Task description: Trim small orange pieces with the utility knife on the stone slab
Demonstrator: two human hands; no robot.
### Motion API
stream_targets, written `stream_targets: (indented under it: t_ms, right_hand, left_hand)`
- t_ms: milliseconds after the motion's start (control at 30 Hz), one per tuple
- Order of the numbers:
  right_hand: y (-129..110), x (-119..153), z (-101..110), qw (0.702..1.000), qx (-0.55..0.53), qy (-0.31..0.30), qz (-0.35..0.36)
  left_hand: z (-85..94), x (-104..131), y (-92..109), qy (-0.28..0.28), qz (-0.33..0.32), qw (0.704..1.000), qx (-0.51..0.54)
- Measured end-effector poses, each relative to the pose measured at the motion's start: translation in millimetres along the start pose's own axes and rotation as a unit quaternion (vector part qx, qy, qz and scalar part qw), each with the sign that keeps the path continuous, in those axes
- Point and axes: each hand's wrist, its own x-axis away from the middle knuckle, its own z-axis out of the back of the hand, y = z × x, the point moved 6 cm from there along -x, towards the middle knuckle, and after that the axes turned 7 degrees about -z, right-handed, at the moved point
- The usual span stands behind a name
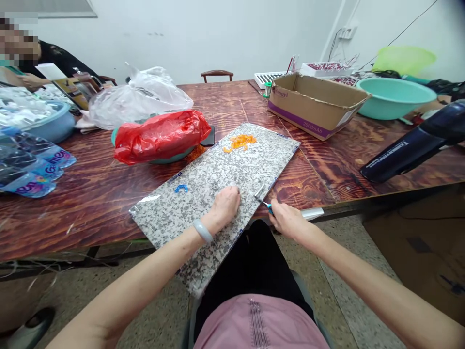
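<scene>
A speckled grey stone-look board (170,223) lies slanted on the table, its near corner jutting past the edge. My left hand (225,206) rests on it with the fingers curled closed; anything inside them is hidden. My right hand (285,218), at the board's right edge, grips a small tool with a teal handle (269,207). Its thin metal end reaches over the board beside a small pale strip (259,190), and I cannot tell whether they touch. Orange plastic pieces (242,141) lie heaped on the board's far part. A blue curved piece (181,188) is near its left edge.
A red plastic bag (160,135) covers a bowl left of the board. Beyond are a white bag (141,97), a cardboard box (316,109) and a teal basin (395,99). A dark bottle (410,145) lies at right. Another person (61,60) sits far left.
</scene>
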Motion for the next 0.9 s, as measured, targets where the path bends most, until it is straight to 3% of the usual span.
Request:
stream_targets:
  t_ms: [233,633,767,900]
  right_hand:
    - [-1.4,5.1,1.2,1.0,-0.006,0.022,0.018]
    - [1.3,2.9,-3.9,0.999,-0.04,0.025,0.02]
    - [13.2,-6.5,-2.5,0.994,-0.101,-0.006,0.039]
    - [31.0,-26.4,22.0,0.98,-0.177,0.076,0.055]
  left_hand:
    - [-1.7,10.2,10.5,0.024,-0.047,0.995,0.088]
    - [-5.9,4.0,19.2,0.031,-0.013,0.997,0.069]
    - [-7.4,-2.7,23.5,0.028,-0.01,0.997,0.074]
    - [-9.6,-8.1,26.6,0.009,-0.018,0.999,0.03]
